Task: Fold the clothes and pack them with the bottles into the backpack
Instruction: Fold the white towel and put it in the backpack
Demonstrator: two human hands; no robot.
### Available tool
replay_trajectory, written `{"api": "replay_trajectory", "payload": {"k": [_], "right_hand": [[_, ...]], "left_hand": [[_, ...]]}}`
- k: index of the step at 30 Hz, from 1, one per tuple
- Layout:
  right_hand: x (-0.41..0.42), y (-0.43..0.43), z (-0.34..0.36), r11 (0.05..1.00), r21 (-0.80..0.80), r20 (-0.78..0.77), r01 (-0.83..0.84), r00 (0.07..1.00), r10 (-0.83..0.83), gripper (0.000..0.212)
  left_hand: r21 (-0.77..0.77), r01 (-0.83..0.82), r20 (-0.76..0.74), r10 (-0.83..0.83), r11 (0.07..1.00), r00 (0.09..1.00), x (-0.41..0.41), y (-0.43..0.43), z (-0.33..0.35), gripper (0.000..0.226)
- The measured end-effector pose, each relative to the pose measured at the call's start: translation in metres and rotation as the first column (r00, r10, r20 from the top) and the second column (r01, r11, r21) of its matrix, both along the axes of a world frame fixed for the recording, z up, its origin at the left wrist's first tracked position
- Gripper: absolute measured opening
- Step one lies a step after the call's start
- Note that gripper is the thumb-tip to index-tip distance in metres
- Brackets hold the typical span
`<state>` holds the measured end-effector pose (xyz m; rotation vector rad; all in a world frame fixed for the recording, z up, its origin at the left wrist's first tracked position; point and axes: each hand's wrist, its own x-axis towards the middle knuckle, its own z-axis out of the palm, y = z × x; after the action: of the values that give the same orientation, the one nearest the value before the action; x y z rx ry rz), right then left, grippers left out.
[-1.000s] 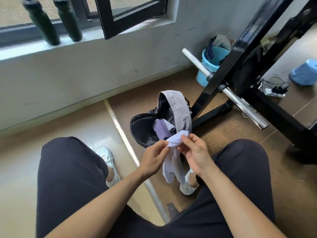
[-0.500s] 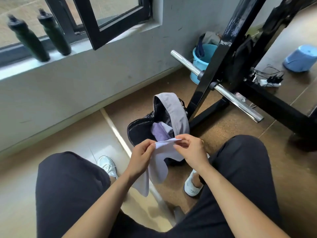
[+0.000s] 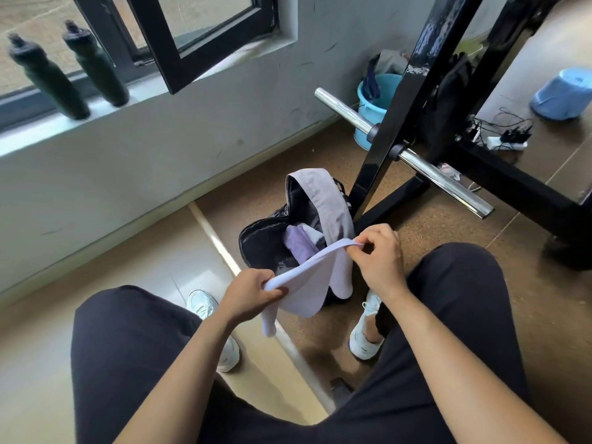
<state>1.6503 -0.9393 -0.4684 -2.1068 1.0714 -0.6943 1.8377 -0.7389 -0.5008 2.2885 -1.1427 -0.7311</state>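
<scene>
I sit above an open black and grey backpack (image 3: 266,241) that stands on the floor between my feet. A folded purple garment (image 3: 299,245) lies inside it. I hold a pale lilac garment (image 3: 307,283) stretched over the bag's mouth. My left hand (image 3: 253,296) grips its near edge and my right hand (image 3: 378,257) pinches its far edge. The cloth hangs down between them. Two dark green bottles (image 3: 48,78) (image 3: 96,65) stand on the window sill at the upper left.
A black weight rack (image 3: 400,107) with a chrome bar (image 3: 442,174) stands right behind the backpack. A blue bucket (image 3: 371,104) sits by the wall. A power strip with cables (image 3: 503,139) and a blue stool (image 3: 563,94) lie at the right. An open window frame (image 3: 198,59) juts inward.
My hands have moved apart, spreading the lilac garment wide. The left hand came lower and nearer, the right went up toward the bag's flap.
</scene>
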Motion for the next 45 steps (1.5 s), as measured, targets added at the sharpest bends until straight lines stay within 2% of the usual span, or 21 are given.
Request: {"api": "replay_trajectory", "payload": {"k": [4, 6, 11, 14, 18, 21, 23, 26, 28, 30, 32, 34, 36, 40, 42, 45], "right_hand": [[-0.007, -0.019, 0.007, 0.981, 0.169, 0.044, 0.095, 0.994, -0.104, 0.016], [-0.009, -0.025, 0.011, 0.964, 0.212, 0.094, 0.162, 0.978, -0.185, 0.018], [-0.018, -0.044, 0.014, 0.862, 0.345, 0.169, 0.371, 0.879, -0.446, 0.031], [-0.019, -0.046, 0.013, 0.823, 0.389, 0.162, 0.414, 0.849, -0.503, 0.042], [-0.014, -0.040, 0.013, 0.830, 0.419, 0.099, 0.368, 0.891, -0.444, 0.046], [-0.010, -0.033, 0.012, 0.832, 0.466, 0.023, 0.302, 0.935, -0.353, 0.044], [-0.005, -0.025, 0.009, 0.812, 0.520, -0.035, 0.267, 0.956, -0.292, 0.037], [0.003, -0.008, 0.007, 0.699, 0.683, -0.033, 0.211, 0.965, -0.259, 0.023], [0.006, 0.002, 0.007, 0.618, 0.768, -0.010, 0.167, 0.968, -0.249, 0.028], [0.008, 0.014, 0.007, 0.532, 0.844, 0.073, 0.066, 0.969, -0.235, 0.032], [0.009, 0.027, 0.004, 0.432, 0.895, 0.205, -0.107, 0.960, -0.189, 0.031], [0.011, 0.038, 0.001, 0.381, 0.888, 0.315, -0.257, 0.944, -0.097, 0.025], [0.015, 0.044, -0.001, 0.375, 0.864, 0.367, -0.336, 0.930, -0.014, 0.019], [0.017, 0.051, -0.003, 0.363, 0.851, 0.363, -0.378, 0.925, 0.111, 0.030], [0.017, 0.052, -0.005, 0.397, 0.845, 0.337, -0.357, 0.934, 0.124, 0.029], [0.018, 0.051, -0.002, 0.424, 0.858, 0.294, -0.292, 0.954, 0.062, 0.024]], "left_hand": [[0.133, -0.020, 0.051, 0.013, 0.991, 0.999, 0.009, 0.006, -0.002, 0.035], [0.157, -0.063, 0.064, 0.054, 0.986, 0.996, 0.013, 0.010, 0.001, 0.041], [0.163, -0.124, 0.001, 0.126, 0.979, 0.992, 0.031, 0.021, 0.004, 0.044], [0.062, -0.197, -0.090, 0.202, 0.978, 0.975, 0.031, 0.022, 0.005, 0.038], [-0.040, -0.360, -0.427, 0.310, 0.932, 0.849, 0.024, 0.021, 0.012, 0.048], [-0.014, -0.484, -0.677, 0.348, 0.875, 0.649, 0.022, 0.017, 0.015, 0.051], [-0.008, -0.526, -0.778, 0.325, 0.851, 0.538, 0.020, 0.014, 0.018, 0.057], [-0.003, -0.554, -0.862, 0.279, 0.833, 0.424, 0.012, 0.008, 0.020, 0.073], [-0.015, -0.556, -0.895, 0.237, 0.831, 0.379, 0.002, 0.004, 0.019, 0.076], [-0.043, -0.563, -0.907, 0.204, 0.825, 0.369, -0.010, -0.001, 0.018, 0.057], [-0.072, -0.559, -0.911, 0.174, 0.826, 0.374, -0.024, -0.006, 0.018, 0.034], [-0.098, -0.540, -0.918, 0.134, 0.836, 0.373, -0.038, -0.010, 0.020, 0.026], [-0.143, -0.516, -0.917, 0.084, 0.845, 0.390, -0.045, -0.012, 0.020, 0.028], [-0.178, -0.489, -0.912, 0.044, 0.854, 0.408, -0.052, -0.014, 0.014, 0.040], [-0.178, -0.499, -0.912, 0.048, 0.848, 0.408, -0.053, -0.015, 0.012, 0.047], [-0.173, -0.529, -0.900, 0.085, 0.831, 0.428, -0.052, -0.017, 0.012, 0.041]]}}
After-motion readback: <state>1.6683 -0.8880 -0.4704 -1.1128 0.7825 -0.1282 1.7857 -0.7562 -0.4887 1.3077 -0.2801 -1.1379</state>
